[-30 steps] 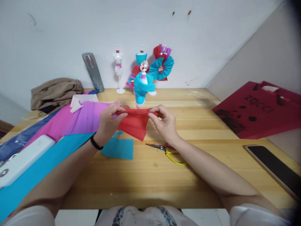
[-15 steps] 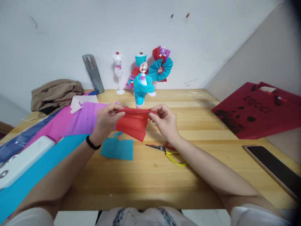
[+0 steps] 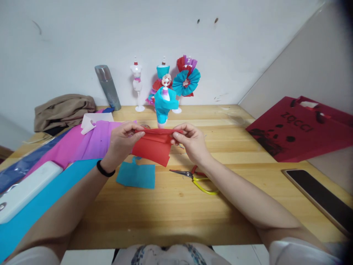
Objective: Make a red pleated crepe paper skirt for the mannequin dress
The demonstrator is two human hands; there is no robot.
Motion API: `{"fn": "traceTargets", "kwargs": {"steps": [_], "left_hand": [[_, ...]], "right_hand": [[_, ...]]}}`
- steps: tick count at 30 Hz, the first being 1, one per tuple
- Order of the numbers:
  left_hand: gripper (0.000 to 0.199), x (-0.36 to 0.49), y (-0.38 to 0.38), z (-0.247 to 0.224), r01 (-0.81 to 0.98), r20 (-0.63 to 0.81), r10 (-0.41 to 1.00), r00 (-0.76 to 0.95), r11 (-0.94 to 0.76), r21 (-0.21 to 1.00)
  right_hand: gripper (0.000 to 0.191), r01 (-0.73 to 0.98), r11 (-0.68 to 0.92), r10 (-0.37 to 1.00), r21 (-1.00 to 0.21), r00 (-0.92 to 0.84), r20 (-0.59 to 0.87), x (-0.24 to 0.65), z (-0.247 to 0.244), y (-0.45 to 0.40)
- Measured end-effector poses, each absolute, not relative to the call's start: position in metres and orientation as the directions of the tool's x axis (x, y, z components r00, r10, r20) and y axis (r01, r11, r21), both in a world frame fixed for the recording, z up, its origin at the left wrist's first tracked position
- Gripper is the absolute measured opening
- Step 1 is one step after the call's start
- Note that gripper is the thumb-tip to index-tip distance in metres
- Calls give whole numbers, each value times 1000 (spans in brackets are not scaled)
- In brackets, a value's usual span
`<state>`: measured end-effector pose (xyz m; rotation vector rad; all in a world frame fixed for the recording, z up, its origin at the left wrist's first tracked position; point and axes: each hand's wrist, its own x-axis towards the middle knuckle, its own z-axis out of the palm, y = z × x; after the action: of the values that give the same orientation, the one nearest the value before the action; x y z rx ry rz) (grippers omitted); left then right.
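A piece of red crepe paper [image 3: 152,148] is stretched between my two hands above the table, its top edge gathered in narrow folds and its lower part hanging loose. My left hand [image 3: 124,140] pinches the left end of the folded edge between thumb and fingers. At the right end, my right hand [image 3: 190,141] pinches the same edge. Below the red paper lies a blue paper piece [image 3: 136,176] on the table. Scissors [image 3: 194,179] with yellow and red handles rest partly beneath my right forearm. Just behind the hands stands a small mannequin [image 3: 164,106] wrapped in blue paper.
Several dressed mini mannequins [image 3: 186,82] and a bare one [image 3: 137,82] line the wall beside a grey bottle [image 3: 108,87]. Purple paper [image 3: 95,141], blue paper [image 3: 63,200] and a white device [image 3: 31,191] lie left. A red bag [image 3: 300,129] and a phone [image 3: 317,198] are right.
Both hands keep their pinch on the red paper. Its hanging part has swung slightly left and lies a little flatter. The whole view has shifted slightly.
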<state>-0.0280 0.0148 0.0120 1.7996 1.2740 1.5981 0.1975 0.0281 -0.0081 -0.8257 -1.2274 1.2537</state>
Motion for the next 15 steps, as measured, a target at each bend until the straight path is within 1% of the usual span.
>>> {"fn": "traceTargets", "kwargs": {"steps": [3, 8, 11, 15], "left_hand": [[6, -28, 15, 11, 375, 555, 828, -85, -489, 787], [10, -25, 15, 9, 336, 491, 860, -137, -426, 840], [13, -22, 14, 9, 272, 425, 893, -148, -376, 886], [15, -17, 11, 15, 173, 335, 927, -167, -307, 936]], "right_hand": [[29, -226, 194, 969, -954, -107, 223, 197, -7, 27], [32, -232, 174, 975, -957, -94, 201, 195, -5, 24], [35, -247, 143, 980, -958, -101, 172, 193, -5, 22], [35, -249, 147, 979, -957, -104, 177, 190, -6, 19]]}}
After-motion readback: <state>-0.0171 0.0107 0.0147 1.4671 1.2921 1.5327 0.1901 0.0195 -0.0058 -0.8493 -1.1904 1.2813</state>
